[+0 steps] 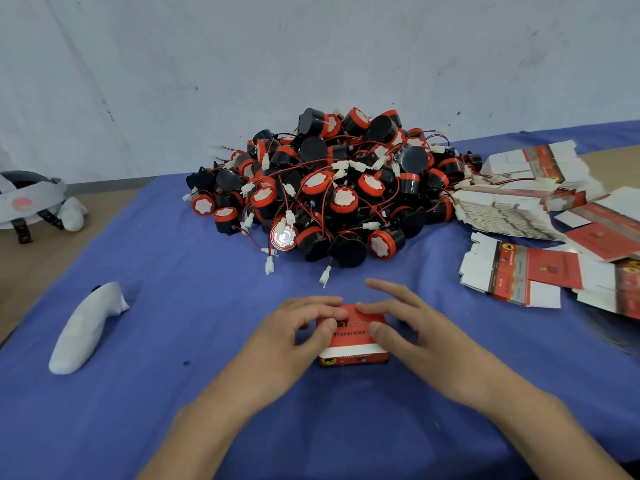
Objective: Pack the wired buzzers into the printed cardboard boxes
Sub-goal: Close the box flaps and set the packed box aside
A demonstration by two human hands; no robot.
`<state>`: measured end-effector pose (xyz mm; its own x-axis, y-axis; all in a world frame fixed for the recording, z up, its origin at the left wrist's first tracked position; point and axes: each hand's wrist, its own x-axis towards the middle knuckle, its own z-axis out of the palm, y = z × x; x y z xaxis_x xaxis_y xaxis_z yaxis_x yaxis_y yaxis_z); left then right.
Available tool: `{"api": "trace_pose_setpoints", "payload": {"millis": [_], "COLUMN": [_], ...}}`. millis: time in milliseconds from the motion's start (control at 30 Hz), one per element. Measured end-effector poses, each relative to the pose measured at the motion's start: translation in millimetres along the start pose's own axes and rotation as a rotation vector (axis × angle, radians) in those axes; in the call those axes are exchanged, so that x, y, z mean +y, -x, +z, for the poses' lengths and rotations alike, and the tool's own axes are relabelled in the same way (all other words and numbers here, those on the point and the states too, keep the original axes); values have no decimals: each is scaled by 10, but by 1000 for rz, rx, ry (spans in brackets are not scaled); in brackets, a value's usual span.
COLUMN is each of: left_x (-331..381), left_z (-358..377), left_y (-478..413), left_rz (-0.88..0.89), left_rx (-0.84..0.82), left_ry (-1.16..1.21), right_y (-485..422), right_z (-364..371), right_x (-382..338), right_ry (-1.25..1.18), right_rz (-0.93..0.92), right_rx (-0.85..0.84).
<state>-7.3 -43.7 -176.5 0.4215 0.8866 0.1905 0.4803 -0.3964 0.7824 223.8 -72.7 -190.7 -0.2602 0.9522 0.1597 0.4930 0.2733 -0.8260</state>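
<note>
one blue cloth (138,393) covers the table and carries everything below. at its far middle, against the wall, one heap of wired buzzers (332,188): black round bodies with red rims, thin red and black leads, white plugs; far too many to count, and two plugs trail out onto the cloth on my side. to the right of the heap, touching it, lie the flat printed cartons (519,209), unfolded, in several fanned stacks whose number i cannot tell. my two bare forearms reach in from the near edge. my left hand (294,330) has its fingers curled over the far left edge of one assembled red printed box (353,341), thumb pressing on the top. my right hand (408,327) lies over the box's right side, fingers straight and spread, index on the far edge, thumb flat on the top. the box sits on the cloth, near middle, closed. well to the left lies one white wrapped object (86,327); at the left edge, one strapped headset (27,199).
</note>
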Motion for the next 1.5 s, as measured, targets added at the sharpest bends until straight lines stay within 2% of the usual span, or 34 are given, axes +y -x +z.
{"api": "trace_pose_setpoints", "payload": {"millis": [267,400,500,667,933,1167,1300,1500], "left_x": [67,93,80,87,160,286,370,429], "left_z": [131,177,187,205,260,310,339,428], "left_y": [-107,-198,-215,-217,-157,-111,-80,-37], "left_rz": [-145,-295,-333,-328,-311,-187,-124,-88], "left_rx": [47,88,83,122,188,299,372,410], "left_ry": [139,233,259,272,347,417,484,540], "right_y": [-40,-98,-135,-139,-107,-80,-103,-132], "right_z": [39,126,139,185,240,277,294,386], "right_x": [-25,-42,-66,-68,-62,-212,-277,-342], "right_ry": [-14,-145,-223,-276,-279,-530,-649,-658], "right_rz": [-24,94,154,205,180,39,35,11], "right_rx": [46,145,146,154,139,244,261,312]}}
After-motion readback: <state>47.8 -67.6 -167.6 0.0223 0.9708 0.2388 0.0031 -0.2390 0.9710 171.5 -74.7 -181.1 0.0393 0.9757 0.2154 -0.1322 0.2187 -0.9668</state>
